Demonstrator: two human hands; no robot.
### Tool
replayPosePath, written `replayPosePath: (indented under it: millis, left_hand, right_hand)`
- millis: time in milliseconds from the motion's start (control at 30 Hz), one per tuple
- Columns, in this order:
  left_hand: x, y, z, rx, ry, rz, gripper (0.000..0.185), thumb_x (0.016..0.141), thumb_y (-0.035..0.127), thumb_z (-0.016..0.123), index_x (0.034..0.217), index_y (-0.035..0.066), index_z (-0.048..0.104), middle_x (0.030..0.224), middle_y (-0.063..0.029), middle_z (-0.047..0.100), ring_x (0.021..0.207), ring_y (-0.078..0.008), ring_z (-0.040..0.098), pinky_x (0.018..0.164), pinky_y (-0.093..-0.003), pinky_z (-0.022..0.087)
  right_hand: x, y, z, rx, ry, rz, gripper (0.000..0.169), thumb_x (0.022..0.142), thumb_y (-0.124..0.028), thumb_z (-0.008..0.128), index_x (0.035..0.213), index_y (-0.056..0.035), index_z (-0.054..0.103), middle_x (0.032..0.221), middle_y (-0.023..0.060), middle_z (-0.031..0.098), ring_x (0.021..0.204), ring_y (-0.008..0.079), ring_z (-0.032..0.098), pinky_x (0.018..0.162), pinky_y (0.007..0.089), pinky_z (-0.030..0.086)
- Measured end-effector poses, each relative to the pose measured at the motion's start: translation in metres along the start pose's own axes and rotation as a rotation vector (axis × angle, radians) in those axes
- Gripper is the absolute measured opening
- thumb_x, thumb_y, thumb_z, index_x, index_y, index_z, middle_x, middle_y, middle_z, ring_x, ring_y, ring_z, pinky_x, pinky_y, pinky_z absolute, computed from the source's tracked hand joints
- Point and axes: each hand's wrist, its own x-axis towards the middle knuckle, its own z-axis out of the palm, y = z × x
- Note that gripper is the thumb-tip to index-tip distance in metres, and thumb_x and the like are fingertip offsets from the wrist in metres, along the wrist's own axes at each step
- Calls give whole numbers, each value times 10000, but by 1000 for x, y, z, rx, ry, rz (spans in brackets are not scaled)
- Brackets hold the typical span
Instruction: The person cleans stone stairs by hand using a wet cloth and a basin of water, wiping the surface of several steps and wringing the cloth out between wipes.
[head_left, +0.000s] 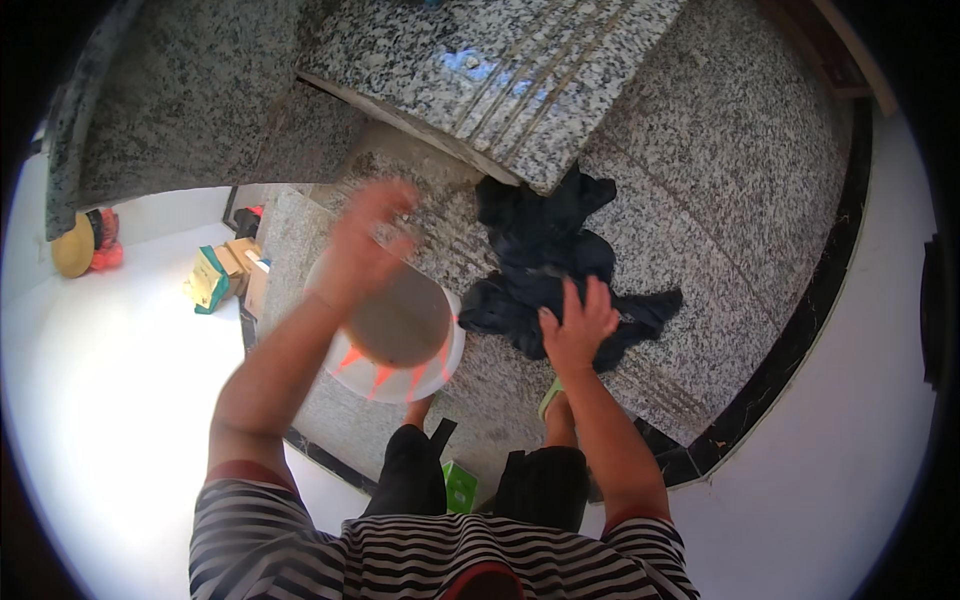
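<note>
A black wet-looking cloth or garment (551, 259) lies bunched on the speckled granite landing (517, 397), its upper end against the corner of a granite step. My right hand (579, 324) is over its lower part with fingers spread; whether the palm presses on the cloth cannot be made out. To the left stands a white basin (351, 381) with an orange pointed pattern, holding murky grey-brown water (397, 319). Blurred by motion, my left hand (367, 240) hovers over the basin's far rim, fingers apart and nothing visible in them.
A grooved granite step (480, 82) juts out above the cloth. My legs and a green slipper (550, 397) are close below. Behind them is a green box (460, 487). Cardboard boxes (238, 259) and a straw hat (73, 245) are at far left. A white wall (817, 420) curves along the right.
</note>
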Motion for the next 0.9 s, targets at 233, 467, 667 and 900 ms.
replayPosePath:
  millis: [233,467,667,900]
  left_hand:
    - [-60,-80,57,202,-100,-18,445,660,80,543,1094,36,453,1150,-181,391,1066,-347,365,910,-404,299]
    - [-59,-120,22,300,308,-206,461,678,36,484,1133,11,416,1161,-199,382,1081,-354,348,929,-392,272]
    - [-57,-142,22,314,317,-171,528,669,40,476,1183,7,357,1197,-214,337,1101,-364,318,933,-404,256]
    - [-36,-154,39,499,376,-136,476,723,143,493,1165,4,382,1167,-201,391,1078,-354,354,898,-421,277]
  right_hand:
    - [47,-114,48,87,-37,-121,426,635,-334,613,995,-127,518,987,104,418,1008,294,354,837,481,238]
    - [112,-192,93,256,-32,-250,358,656,-278,590,977,-125,546,896,59,463,940,259,391,812,422,268]
    - [144,-207,87,472,-317,-252,348,661,-237,579,995,-146,548,992,66,482,991,274,417,755,430,344]
    - [155,-205,101,408,-68,-436,443,633,-261,582,1055,-140,525,1223,81,372,1086,230,386,797,447,340]
